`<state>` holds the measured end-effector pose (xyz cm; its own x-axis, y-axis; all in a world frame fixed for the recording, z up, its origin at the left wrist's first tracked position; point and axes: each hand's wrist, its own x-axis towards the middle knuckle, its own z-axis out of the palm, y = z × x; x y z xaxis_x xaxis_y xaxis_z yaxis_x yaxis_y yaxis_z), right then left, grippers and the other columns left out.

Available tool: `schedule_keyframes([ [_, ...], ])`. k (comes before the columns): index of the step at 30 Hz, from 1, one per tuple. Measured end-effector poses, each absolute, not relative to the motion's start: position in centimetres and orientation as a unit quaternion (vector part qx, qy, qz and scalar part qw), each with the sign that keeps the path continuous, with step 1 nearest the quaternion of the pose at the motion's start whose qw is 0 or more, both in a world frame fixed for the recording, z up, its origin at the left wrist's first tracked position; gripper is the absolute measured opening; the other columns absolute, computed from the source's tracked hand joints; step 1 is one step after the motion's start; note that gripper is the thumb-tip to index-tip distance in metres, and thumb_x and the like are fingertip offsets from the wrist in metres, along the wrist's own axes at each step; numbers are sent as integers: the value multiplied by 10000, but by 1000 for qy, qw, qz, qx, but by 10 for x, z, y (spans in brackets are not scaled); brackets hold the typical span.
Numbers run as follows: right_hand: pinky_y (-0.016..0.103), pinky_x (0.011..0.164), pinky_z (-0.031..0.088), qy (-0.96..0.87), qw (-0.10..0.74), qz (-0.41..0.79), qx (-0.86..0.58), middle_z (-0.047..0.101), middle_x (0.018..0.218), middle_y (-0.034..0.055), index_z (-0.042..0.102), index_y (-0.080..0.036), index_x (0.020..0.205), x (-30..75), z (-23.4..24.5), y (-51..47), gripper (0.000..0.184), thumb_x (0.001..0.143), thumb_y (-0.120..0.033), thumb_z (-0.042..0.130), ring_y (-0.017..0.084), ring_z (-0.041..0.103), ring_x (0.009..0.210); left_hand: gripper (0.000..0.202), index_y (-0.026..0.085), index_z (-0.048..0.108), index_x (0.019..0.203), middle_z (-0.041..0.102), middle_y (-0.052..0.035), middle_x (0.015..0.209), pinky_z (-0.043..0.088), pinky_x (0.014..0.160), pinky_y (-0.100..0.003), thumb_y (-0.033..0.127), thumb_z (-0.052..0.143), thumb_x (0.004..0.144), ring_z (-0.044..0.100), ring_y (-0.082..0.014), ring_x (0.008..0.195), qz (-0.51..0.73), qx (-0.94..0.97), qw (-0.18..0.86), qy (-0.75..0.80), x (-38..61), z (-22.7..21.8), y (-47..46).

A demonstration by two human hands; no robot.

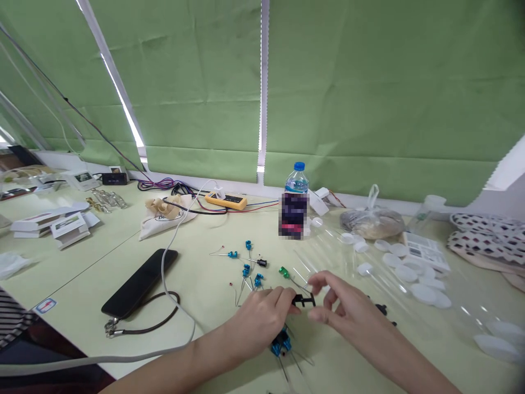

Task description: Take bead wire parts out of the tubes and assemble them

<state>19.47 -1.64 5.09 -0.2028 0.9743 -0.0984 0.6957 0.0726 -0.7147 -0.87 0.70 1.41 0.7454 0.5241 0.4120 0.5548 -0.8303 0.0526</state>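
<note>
My left hand [258,320] and my right hand [348,309] meet over the pale green table [82,262], both pinching a small black part [304,300] between their fingertips. Under my left hand lies a cluster of blue capacitors [281,343] with long wire leads. More blue capacitors [247,268], a black one [261,262] and a green one [284,271] are scattered just beyond my hands. Small black pieces [382,308] lie to the right of my right hand.
A black phone [139,282] with a strap and a white cable lies to the left. A water bottle [296,200] stands behind the parts, with white caps [404,271], a plastic bag [372,221], a yellow power strip [226,200], a cloth pouch [164,213] and small boxes [57,221] around.
</note>
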Motion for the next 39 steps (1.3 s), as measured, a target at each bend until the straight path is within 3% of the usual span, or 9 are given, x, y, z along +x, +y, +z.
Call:
schedule_keyframes([
  [4,275,580,398,-718,194,346,-572,557,619,-16,518,-220,716,192,46,-16,414,975,-428,272,154,545,580,106,146,431,984,589,-20,730,451,476,-252,181,331,974,618,-174,621,-222,-931,60,-285,-7,10,9],
  [7,264,619,429,-712,208,347,-574,591,764,-28,520,-256,1002,190,41,-17,132,880,-307,512,159,576,668,115,140,436,988,591,-22,725,443,467,-249,182,330,975,625,-176,627,-220,-929,76,-288,-7,11,11],
  [10,261,632,459,-690,236,350,-588,604,1007,10,422,-272,1179,189,40,-16,396,825,-316,595,155,591,723,119,134,445,989,594,-28,725,437,461,-245,170,334,969,616,-173,611,-210,-931,82,-287,-7,12,11],
  [12,263,592,448,-692,233,357,-582,630,874,8,509,-238,990,188,41,-15,204,929,-414,427,150,582,649,133,139,461,944,582,-25,703,419,451,-243,182,338,969,595,-169,580,-210,-930,91,-286,-6,11,11],
  [15,263,559,418,-718,213,340,-568,560,600,-24,474,-225,708,186,43,-16,424,991,-430,234,146,547,550,180,140,487,913,579,-34,708,398,469,-247,200,328,972,587,-180,606,-203,-932,77,-291,-4,10,9],
  [26,292,792,517,-911,249,-30,-328,669,1049,64,559,-219,1099,189,40,-28,292,972,-139,308,191,635,937,370,136,522,699,213,89,473,86,346,-197,481,523,833,115,-54,392,5,-479,-847,-231,-29,31,39],
  [32,313,763,553,-852,303,68,-422,659,1059,78,397,-235,1331,189,39,-29,442,941,-438,443,198,655,911,382,116,567,710,295,75,461,150,334,-183,478,573,833,216,-43,365,-87,-558,-792,-233,-28,35,31],
  [36,240,547,504,-796,217,260,-502,629,677,-23,601,-234,892,178,47,-28,341,999,-360,303,128,606,582,373,110,598,726,411,48,511,233,358,-167,469,595,827,331,-45,400,-151,-665,-677,-277,-24,36,26],
  [39,231,612,509,-821,221,231,-473,662,789,-17,604,-239,912,174,51,-29,252,988,-249,364,125,628,692,353,109,599,727,321,71,452,188,329,-167,446,584,833,234,-44,368,-93,-571,-773,-262,-24,32,32],
])
